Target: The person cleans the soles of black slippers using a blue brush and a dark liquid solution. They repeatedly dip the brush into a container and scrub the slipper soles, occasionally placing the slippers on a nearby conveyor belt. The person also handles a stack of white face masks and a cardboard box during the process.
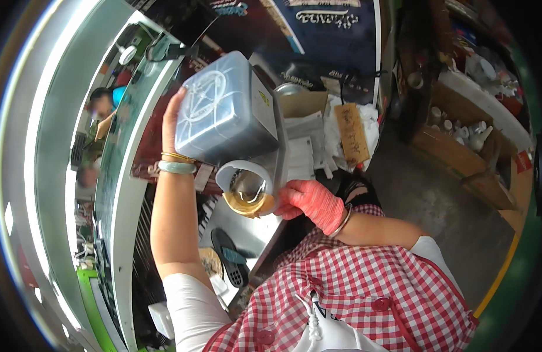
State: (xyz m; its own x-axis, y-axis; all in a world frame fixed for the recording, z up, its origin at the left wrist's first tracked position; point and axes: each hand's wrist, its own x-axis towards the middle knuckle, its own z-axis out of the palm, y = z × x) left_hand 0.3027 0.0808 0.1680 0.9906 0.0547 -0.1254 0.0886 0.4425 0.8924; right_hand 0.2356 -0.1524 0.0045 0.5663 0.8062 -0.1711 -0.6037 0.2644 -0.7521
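Fingers of my bare left hand (170,120) press against the left side of a translucent plastic box (224,108) with a ribbed lid and dark contents. The box is tilted, and part of that hand is hidden behind it. A bracelet and a bangle circle the wrist. Just below the box is a greyish ring-shaped roll (265,171), like clear tape, with a tan inner edge. My right hand (315,205), in a pinkish-red knit glove, has its fingers curled against the roll's right edge.
Beyond the box are white papers, a cardboard piece (352,136) and a dark printed panel (335,35). A black slipper (229,255) lies below the roll. At right stands an open carton (458,146) with small white items. A long pale frame (115,193) runs along the left.
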